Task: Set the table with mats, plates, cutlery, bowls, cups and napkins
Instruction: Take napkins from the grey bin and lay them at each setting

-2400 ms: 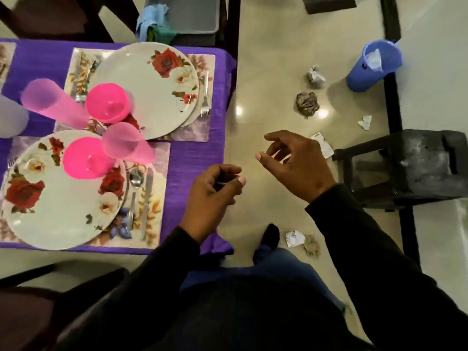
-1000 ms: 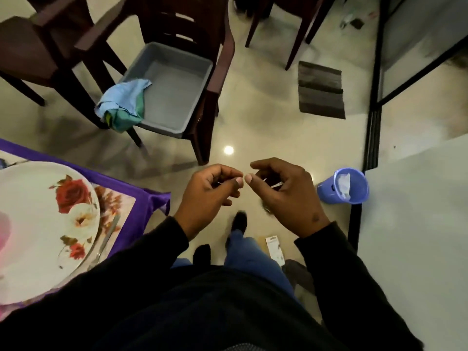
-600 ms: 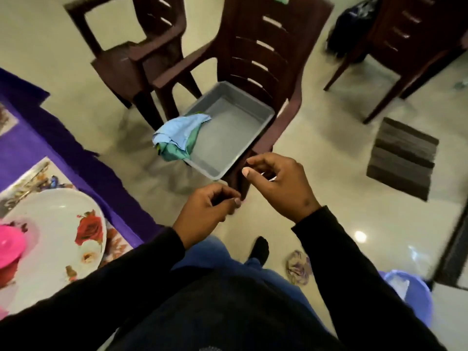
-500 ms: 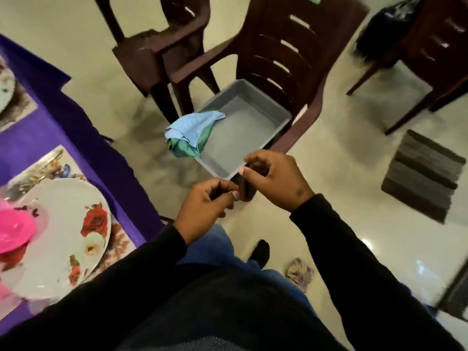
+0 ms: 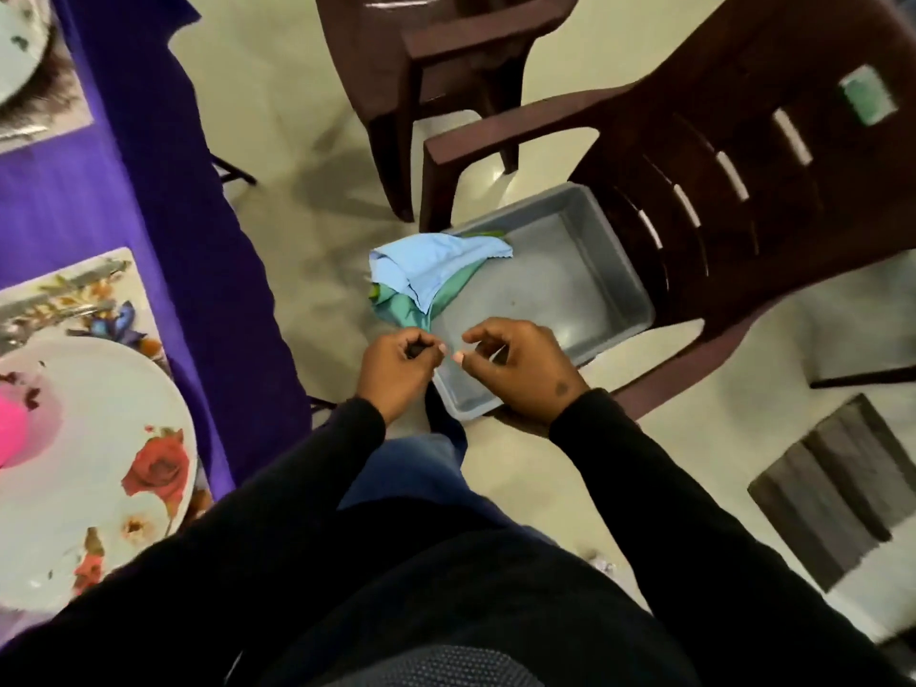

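Just beyond my hands sits a grey plastic tray (image 5: pixel 585 285) on the seat of a dark brown chair (image 5: pixel 743 156). Its long axis runs from near my right hand away toward the chair back. The only things in it are the napkins (image 5: pixel 426 270): a light blue cloth lying over a green one, bunched at the tray's left rim. They spill partly over that rim, just ahead of my left hand, and the folded bundle runs roughly crosswise to the tray's length.

My left hand (image 5: pixel 396 364) is held in front of my body, knuckles up, with fingers curled and thumb tip pressed to forefinger. It seems to pinch something small and dark, though I cannot tell what. My right hand (image 5: pixel 520 369) hovers over the tray's near corner, fingers loosely curled, thumb and forefinger close together. I cannot tell whether anything is between them. The two hands are nearly touching at the fingertips. Both arms wear black sleeves.

To the left of my left hand is the desk (image 5: pixel 163 250) under a purple cloth. On it lies a floral mat (image 5: pixel 74 300), and over the mat's near part a white plate (image 5: pixel 99 463) with red roses. A pink cup (image 5: pixel 12 433) shows at the plate's far left edge. A second brown chair (image 5: pixel 436 52) stands farther off, beyond the tray.
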Motion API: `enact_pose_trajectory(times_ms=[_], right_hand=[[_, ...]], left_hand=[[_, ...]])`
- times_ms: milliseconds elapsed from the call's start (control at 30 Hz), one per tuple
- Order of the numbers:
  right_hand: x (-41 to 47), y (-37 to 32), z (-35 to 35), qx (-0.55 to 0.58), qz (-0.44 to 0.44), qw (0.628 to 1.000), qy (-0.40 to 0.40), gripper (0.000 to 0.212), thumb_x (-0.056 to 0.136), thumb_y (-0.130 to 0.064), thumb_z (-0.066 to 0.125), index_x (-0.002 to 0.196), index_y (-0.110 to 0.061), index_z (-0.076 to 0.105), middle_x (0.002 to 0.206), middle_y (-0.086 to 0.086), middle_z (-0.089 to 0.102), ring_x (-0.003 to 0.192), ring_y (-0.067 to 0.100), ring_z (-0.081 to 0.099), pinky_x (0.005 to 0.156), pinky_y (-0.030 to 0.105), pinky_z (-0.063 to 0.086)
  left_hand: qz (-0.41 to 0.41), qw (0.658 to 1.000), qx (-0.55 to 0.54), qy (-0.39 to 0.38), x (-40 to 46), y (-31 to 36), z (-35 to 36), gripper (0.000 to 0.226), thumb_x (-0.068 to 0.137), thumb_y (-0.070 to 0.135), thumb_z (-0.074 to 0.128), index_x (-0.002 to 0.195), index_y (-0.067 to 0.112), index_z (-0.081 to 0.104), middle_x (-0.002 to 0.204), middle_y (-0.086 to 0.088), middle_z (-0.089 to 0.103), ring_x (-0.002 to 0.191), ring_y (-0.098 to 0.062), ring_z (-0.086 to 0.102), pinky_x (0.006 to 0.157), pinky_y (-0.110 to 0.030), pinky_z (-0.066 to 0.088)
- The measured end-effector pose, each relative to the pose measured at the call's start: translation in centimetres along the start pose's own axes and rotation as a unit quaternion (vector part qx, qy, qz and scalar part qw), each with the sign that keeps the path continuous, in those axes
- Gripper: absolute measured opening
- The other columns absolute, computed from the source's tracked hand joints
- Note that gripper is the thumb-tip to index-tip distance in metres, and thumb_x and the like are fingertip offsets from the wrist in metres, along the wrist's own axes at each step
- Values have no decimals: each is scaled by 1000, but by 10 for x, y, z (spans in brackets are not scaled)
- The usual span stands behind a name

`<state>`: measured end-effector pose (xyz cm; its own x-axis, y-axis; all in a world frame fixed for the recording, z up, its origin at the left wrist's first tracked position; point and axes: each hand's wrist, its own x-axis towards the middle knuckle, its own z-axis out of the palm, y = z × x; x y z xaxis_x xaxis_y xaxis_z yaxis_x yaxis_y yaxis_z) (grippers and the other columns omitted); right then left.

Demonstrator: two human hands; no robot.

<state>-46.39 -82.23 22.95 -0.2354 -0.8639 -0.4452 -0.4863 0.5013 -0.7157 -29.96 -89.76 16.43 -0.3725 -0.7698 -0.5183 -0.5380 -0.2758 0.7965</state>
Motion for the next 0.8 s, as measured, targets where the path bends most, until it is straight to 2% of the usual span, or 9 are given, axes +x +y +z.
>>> enact_pose_trajectory(times_ms=[133,167,233,333,433,500,567,667,800], right_hand=[[54,14,-10,-49,35,997,-49,37,91,-44,66,117,-18,68,96,-5,66,86,9,59,67,13,40],[67,18,-11,-46,47,996,-53,36,91,-43,66,117,-18,68,97,-4,67,87,10,59,68,14,40],[87,25,-10,-37,62,996,-59,36,91,-42,67,117,-17,68,98,-2,68,89,12,61,74,19,41],[117,36,-6,-20,79,992,-94,37,92,-40,66,118,-14,69,102,1,69,94,14,63,79,21,43],[143,45,-2,-15,79,987,-138,37,92,-40,67,118,-13,69,104,3,70,97,15,64,81,22,44],[159,48,-2,-25,71,983,-168,38,92,-40,67,119,-13,68,106,3,70,98,15,64,82,22,44],[170,48,-5,-32,65,980,-187,38,92,-39,66,120,-13,68,106,3,69,96,14,62,81,22,42],[187,49,-8,-47,46,978,-200,36,92,-38,66,117,-13,68,105,2,68,95,14,61,79,22,41],[209,45,-12,-38,22,982,-183,34,91,-41,66,112,-15,70,104,-2,70,95,10,63,81,24,47]], left_hand=[[-61,997,51,10,77,-28,0,5,90,15,70,86,13,73,70,2,68,66,-17,62,72,-39,57],[-63,995,71,12,94,-31,0,6,90,15,70,84,13,73,70,3,68,67,-17,63,75,-42,59],[-59,991,120,22,120,-35,-3,9,90,17,69,82,15,71,73,2,68,71,-18,63,78,-41,58],[-73,966,239,64,157,-35,-12,9,89,24,61,82,24,67,84,-4,70,80,-28,65,77,-38,56],[-117,956,240,122,191,-35,-21,12,86,22,55,87,27,66,98,-6,72,91,-31,66,86,-40,56],[-155,954,184,178,213,-35,-29,22,84,17,51,98,24,67,109,-5,71,100,-30,66,91,-40,55],[-174,948,174,200,231,-38,-34,33,87,15,52,118,18,62,122,-7,67,113,-31,62,98,-40,51],[-194,940,233,158,252,-39,-33,51,90,15,55,140,13,44,138,-14,57,127,-37,52,106,-44,44],[-217,945,222,104,275,-50,-39,62,91,18,57,149,14,36,146,-15,52,131,-37,51,110,-45,43]])
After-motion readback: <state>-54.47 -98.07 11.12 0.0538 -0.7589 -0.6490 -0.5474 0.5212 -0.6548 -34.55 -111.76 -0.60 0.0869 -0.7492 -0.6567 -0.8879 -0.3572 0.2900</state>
